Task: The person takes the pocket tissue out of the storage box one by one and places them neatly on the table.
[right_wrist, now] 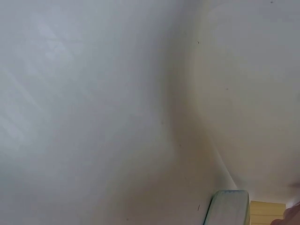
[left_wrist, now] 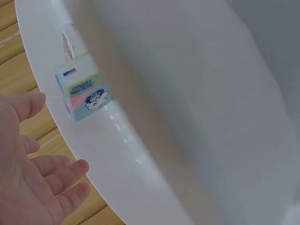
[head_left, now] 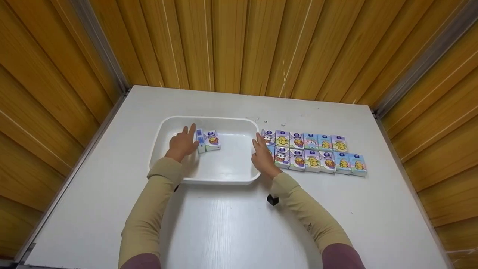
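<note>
Inside the white tray two small cartoon-printed tissue packs are side by side. One pack lies with its printed face up; the other pack stands on its narrow side, left of it. My left hand is over the tray beside the standing pack, fingers spread and thumb close to it. In the left wrist view, a gap shows between the left hand and the packs. My right hand is at the tray's right rim, fingers extended, next to the leftmost packs of the rows.
Two rows of similar tissue packs lie on the white table right of the tray. A small black object shows by the right wrist. Wood-look panels enclose the table at the back and sides.
</note>
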Demonstrator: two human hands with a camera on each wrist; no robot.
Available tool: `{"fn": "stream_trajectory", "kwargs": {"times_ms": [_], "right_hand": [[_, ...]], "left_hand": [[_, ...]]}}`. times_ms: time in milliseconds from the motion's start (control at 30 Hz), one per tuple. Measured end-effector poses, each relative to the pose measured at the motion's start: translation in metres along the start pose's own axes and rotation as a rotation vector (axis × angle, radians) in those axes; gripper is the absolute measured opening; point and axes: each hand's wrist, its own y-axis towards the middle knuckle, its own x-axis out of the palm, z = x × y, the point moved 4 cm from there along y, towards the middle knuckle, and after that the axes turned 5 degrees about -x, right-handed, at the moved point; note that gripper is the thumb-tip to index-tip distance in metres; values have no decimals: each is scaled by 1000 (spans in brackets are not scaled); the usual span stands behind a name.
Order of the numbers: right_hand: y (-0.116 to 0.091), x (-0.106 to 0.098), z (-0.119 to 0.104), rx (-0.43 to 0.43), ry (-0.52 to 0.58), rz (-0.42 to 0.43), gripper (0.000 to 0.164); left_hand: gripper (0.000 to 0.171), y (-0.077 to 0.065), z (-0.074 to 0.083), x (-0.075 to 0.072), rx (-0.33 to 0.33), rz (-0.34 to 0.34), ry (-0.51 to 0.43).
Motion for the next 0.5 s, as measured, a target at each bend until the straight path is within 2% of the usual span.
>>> {"fn": "stream_trajectory", "kwargs": {"times_ms": [133,367,500], "right_hand": [[0,0,0,18,9,-11,53],[1,1,1,17,21,-8,53],[0,1,2,23,26,-6,53]], "left_hand": [[66,5,13,7,16,-48,-74],[58,7,28,25,18,-193,-139],[58,7,31,31,2,-214,-188]]}}
